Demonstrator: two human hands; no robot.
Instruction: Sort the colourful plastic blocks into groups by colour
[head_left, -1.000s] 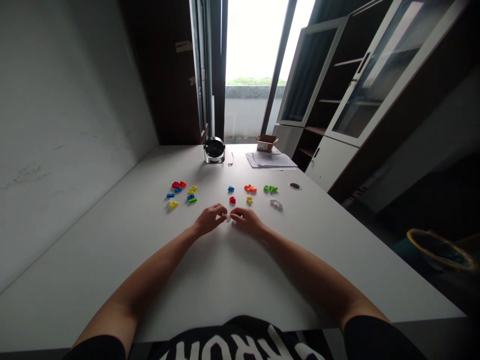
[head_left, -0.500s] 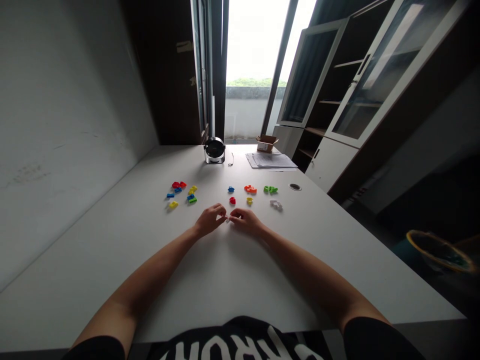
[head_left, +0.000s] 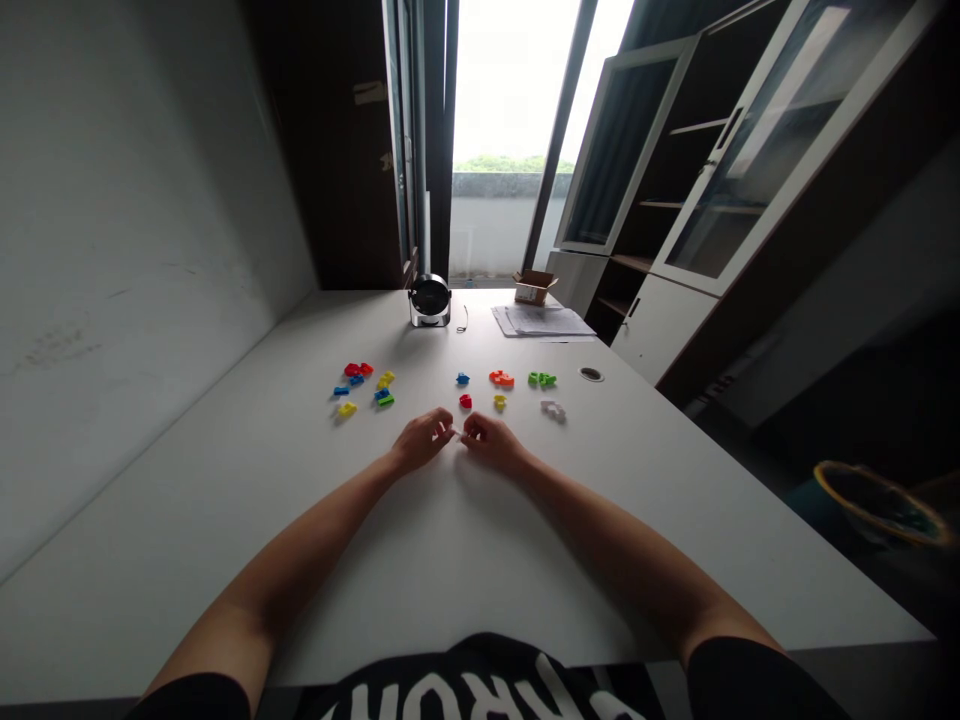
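Between my fingertips is a small white piece (head_left: 457,433), mostly hidden by the fingers, so its shape is unclear. My left hand (head_left: 424,438) pinches it from the left, while my right hand (head_left: 489,440) has its fingers closed at its right side. Just beyond the hands lie a red piece (head_left: 466,401) and a yellow piece (head_left: 499,402). Behind these sit a blue piece (head_left: 463,379) and an orange cluster (head_left: 502,379). White pieces (head_left: 553,410) and green pieces (head_left: 541,379) lie to the right.
Left of my hands are red pieces (head_left: 358,369), yellow pieces (head_left: 347,410) and a green piece (head_left: 385,400), with blue ones among them. Farther back stand a round black device (head_left: 430,300), papers (head_left: 544,321) and an open cardboard box (head_left: 534,287). A round hole (head_left: 591,375) is at right.
My fingers have shifted slightly around the small white piece, the right fingers curling a little more. The pieces on the table have stayed where they were.
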